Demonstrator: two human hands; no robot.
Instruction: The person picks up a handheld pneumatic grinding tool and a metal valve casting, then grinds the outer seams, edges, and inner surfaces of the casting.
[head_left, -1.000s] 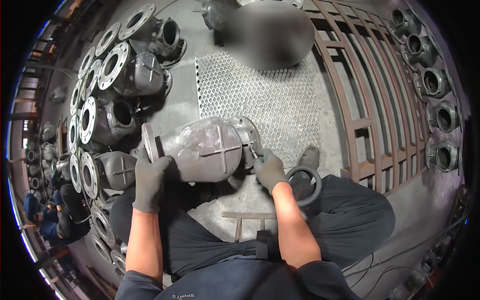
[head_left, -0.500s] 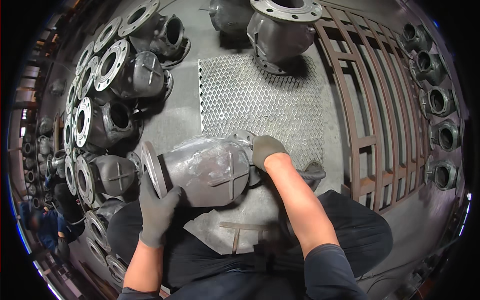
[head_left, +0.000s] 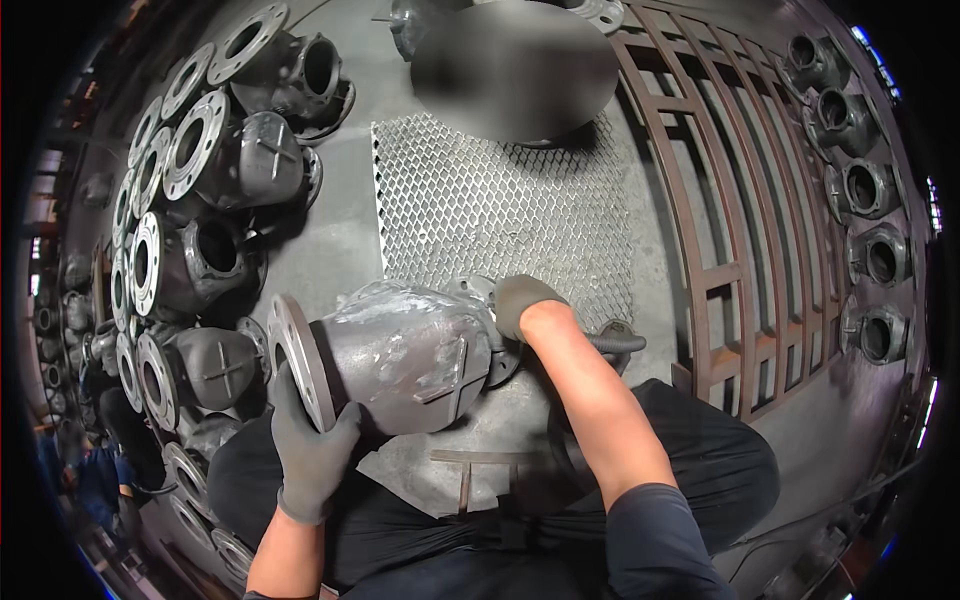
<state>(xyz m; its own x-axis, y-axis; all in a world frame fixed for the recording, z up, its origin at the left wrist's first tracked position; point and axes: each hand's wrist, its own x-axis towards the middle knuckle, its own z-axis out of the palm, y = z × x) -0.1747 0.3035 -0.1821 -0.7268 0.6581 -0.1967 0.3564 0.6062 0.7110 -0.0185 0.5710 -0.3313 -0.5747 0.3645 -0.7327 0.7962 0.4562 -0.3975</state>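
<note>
While the person's knees spread wide, a grey metal casting (head_left: 400, 360) lies sideways between the two gloved hands, just beside the near edge of the mesh sheet (head_left: 500, 210). From where I stand, the left hand (head_left: 314, 440) grips the lower rim of its left flange (head_left: 303, 365), thumb toward the body. At the right flange (head_left: 474, 291) is the right hand (head_left: 525, 303), its fingers hidden, so I can't tell whether they're closed.

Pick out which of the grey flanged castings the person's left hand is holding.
The casting at the near edge of the metal mesh; only its flange is in the left hand.
</note>
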